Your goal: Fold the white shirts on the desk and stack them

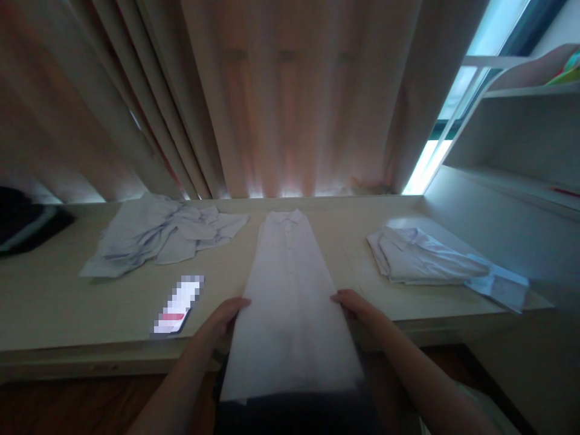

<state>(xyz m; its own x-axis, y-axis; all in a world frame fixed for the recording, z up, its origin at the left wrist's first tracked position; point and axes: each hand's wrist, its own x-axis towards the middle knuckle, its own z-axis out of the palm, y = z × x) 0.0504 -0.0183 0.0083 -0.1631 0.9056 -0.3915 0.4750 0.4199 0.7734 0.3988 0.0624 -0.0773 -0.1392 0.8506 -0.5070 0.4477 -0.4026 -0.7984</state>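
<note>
Lay lengthwise down the frame's centre — white shirt (pixel 290 290), collar at the far end, hem hanging off the surface (pixel 67 308) toward the bottom edge. Pinched at mid-length on both edges: left hand (pixel 225 319), right hand (pixel 356 307) — equally near.

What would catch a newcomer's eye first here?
The long white shirt in the middle of the table, folded into a narrow strip with its lower end hanging over the near edge; the left hand and right hand grip its sides. A crumpled shirt lies at the back left, a folded stack to the right, and a phone near the left hand.
</note>
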